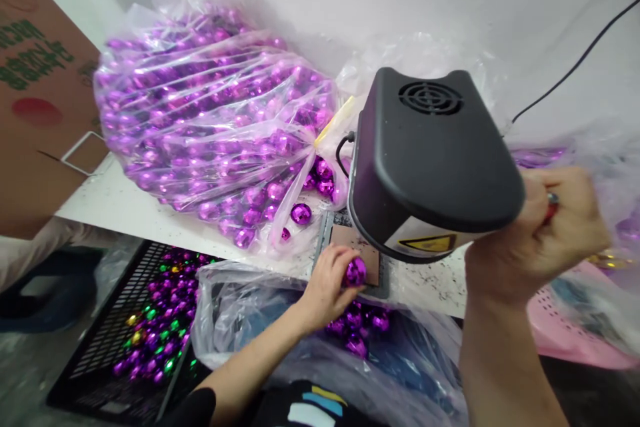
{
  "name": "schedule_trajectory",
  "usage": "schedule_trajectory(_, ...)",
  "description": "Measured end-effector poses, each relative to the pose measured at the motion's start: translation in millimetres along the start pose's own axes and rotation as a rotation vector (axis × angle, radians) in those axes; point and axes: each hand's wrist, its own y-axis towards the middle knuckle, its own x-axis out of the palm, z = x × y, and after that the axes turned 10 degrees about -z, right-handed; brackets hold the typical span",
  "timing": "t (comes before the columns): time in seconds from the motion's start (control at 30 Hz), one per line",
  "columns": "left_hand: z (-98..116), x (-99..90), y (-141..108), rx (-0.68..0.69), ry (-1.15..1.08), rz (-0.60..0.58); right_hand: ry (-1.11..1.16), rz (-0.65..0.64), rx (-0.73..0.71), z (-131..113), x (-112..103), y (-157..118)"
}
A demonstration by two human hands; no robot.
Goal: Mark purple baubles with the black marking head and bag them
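My left hand (331,283) grips a shiny purple ball ornament (355,272) between thumb and fingers. The ball is beside a brown pad (357,247) on the grey base plate of a black machine (440,160), below its housing. The housing has a round vent on top and a yellow warning label. At the machine's right side my right hand (545,233) is closed; a bit of red shows among its fingers, and what it holds is mostly hidden. More purple balls (356,345) lie in a clear plastic bag (235,320) near my lap.
A large tied plastic bag (210,107) of purple balls lies on the white table (90,197). A loose ball (301,214) is beside it. A black crate (83,353) holds purple, green and gold pieces. A cardboard box (30,167) stands left, a pink basket (560,333) right.
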Motion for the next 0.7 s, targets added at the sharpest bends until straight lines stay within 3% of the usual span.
schedule_trajectory(0.1,16.4,-6.1,-27.4,0.033,0.139,-0.194,0.046,-0.003,0.008,0.1,0.6,1.0)
schedule_trajectory(0.2,17.8,-25.1,-26.4,0.056,0.136,-0.271,0.043,0.011,0.036,-1.7,0.8,0.0)
schedule_trajectory(0.27,5.2,-45.1,-8.8,0.017,0.125,-0.164,0.027,0.010,0.057,-3.4,1.2,0.2)
schedule_trajectory(0.37,-26.9,-75.5,26.3,-0.223,0.366,0.056,0.020,0.007,0.057,-5.4,0.8,0.5)
schedule_trajectory(0.5,-64.5,-98.8,57.3,-0.384,0.693,-0.130,0.023,-0.020,0.032,-4.5,-1.5,-0.3)
schedule_trajectory(0.6,-74.2,-106.0,64.9,-0.384,0.607,-0.132,0.020,-0.024,0.023,-0.8,-0.6,0.8)
schedule_trajectory(0.7,-67.1,-107.7,63.5,-0.335,0.195,0.030,0.051,-0.040,0.056,3.7,3.9,5.1)
